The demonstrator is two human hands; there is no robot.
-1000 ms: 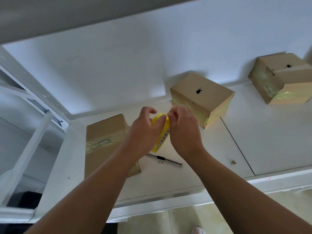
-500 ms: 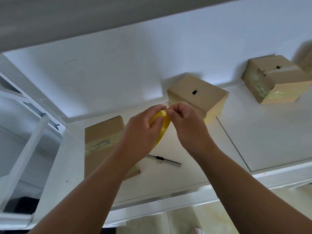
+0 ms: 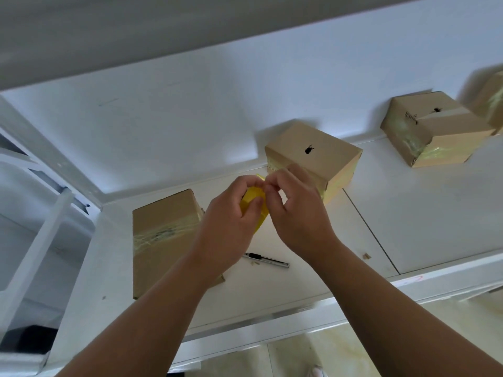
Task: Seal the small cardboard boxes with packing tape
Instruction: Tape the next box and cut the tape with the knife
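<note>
Left hand [image 3: 231,227]: grip curled round yellow tape roll [image 3: 251,200], above tabletop [image 3: 408,213].
Right hand [image 3: 296,213]: grip pinching the roll's top edge.
Knife [image 3: 266,260]: flat on tabletop beneath hands.
Taped box [image 3: 163,227]: left.
Middle box [image 3: 321,153]: just behind hands.
Far box [image 3: 435,126]: right, against wall.

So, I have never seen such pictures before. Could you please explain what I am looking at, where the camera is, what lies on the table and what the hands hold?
There is no machine here: these are a person's two bare hands, filmed by one wide-angle camera worn on the head, looking forward and down. The left hand grips a yellow tape roll, and the right hand pinches at the roll's edge, perhaps searching for the tape's end. On the white table stand a box on the left with tape across it, a middle box with a black mark, a taped box on the right, and part of another box at the picture's edge. A utility knife lies on the table too.
</note>
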